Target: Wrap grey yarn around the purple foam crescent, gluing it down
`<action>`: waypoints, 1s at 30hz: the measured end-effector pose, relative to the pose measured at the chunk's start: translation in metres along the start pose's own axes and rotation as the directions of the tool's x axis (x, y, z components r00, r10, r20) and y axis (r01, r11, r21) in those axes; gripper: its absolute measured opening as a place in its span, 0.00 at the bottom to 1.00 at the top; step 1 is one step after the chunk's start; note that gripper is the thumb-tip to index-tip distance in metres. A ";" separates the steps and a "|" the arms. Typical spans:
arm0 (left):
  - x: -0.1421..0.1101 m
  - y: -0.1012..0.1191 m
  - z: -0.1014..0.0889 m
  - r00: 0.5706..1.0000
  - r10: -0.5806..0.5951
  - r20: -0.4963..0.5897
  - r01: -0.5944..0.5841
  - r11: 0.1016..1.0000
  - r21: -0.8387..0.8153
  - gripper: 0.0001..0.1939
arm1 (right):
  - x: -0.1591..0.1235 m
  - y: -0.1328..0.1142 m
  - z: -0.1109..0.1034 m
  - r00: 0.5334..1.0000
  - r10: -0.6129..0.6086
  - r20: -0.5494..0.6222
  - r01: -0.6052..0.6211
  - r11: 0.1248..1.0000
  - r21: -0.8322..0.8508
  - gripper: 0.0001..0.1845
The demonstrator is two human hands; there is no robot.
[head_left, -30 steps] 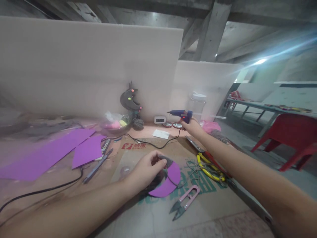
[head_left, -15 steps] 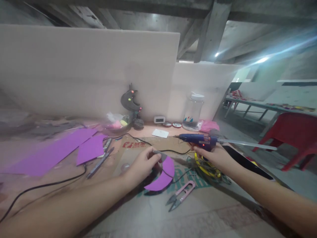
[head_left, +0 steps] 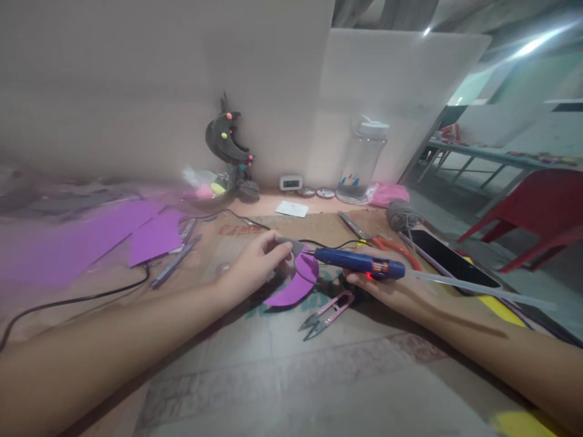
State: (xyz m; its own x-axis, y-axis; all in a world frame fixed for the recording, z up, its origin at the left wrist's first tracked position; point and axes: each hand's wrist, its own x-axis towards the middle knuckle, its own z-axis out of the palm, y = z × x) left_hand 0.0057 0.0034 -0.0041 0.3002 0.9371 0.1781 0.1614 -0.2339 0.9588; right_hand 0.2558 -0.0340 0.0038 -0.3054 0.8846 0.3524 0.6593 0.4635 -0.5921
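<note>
Flat cardboard [head_left: 319,226] lies under a purple crescent [head_left: 298,288], grey tip [head_left: 295,247] pinched by left hand [head_left: 255,261]; right hand [head_left: 387,288] grips a plastic glue gun [head_left: 350,260].

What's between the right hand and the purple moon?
The blue glue gun, pointing from the right hand toward the purple moon. It shows in the head view.

The glue gun [head_left: 357,262] looks smooth plastic, the purple crescent [head_left: 295,290] matt paper.
</note>
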 end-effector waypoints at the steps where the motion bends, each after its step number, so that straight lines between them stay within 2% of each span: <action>1: 0.000 0.000 0.000 1.000 0.002 -0.007 -0.002 1.000 0.006 0.09 | 0.000 -0.001 0.001 1.000 0.008 0.010 -0.008 1.000 0.001 0.12; 9: -0.001 0.000 0.001 1.000 0.022 -0.016 -0.022 1.000 -0.008 0.08 | -0.002 -0.014 0.002 0.994 0.091 0.055 -0.089 0.995 -0.051 0.11; 13: -0.002 0.003 0.002 1.000 0.023 -0.006 -0.023 1.000 -0.019 0.09 | -0.001 -0.020 0.000 0.993 0.075 0.089 -0.068 0.995 -0.072 0.09; 17: -0.002 0.003 0.002 1.000 0.003 0.011 -0.003 1.000 -0.024 0.09 | 0.000 -0.024 -0.002 0.996 0.061 0.070 -0.052 0.991 -0.124 0.09; 21: -0.001 0.001 0.002 1.000 -0.009 0.027 0.009 1.000 -0.007 0.09 | -0.001 -0.023 0.000 0.994 0.086 0.069 -0.074 0.983 -0.169 0.09; 25: -0.001 0.001 0.002 1.000 0.010 0.021 -0.009 1.000 -0.007 0.09 | -0.001 -0.020 0.001 0.991 0.105 0.088 -0.092 0.985 -0.144 0.11; 30: -0.001 0.001 0.003 1.000 0.010 0.006 -0.010 1.000 -0.001 0.09 | 0.000 -0.022 0.000 0.992 0.084 0.094 -0.062 0.975 -0.213 0.12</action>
State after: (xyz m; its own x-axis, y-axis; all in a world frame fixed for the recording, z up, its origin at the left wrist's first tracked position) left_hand 0.0083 0.0013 -0.0039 0.3075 0.9332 0.1858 0.1580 -0.2427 0.9572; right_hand 0.2415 -0.0441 0.0163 -0.3121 0.9213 0.2319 0.8082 0.3858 -0.4450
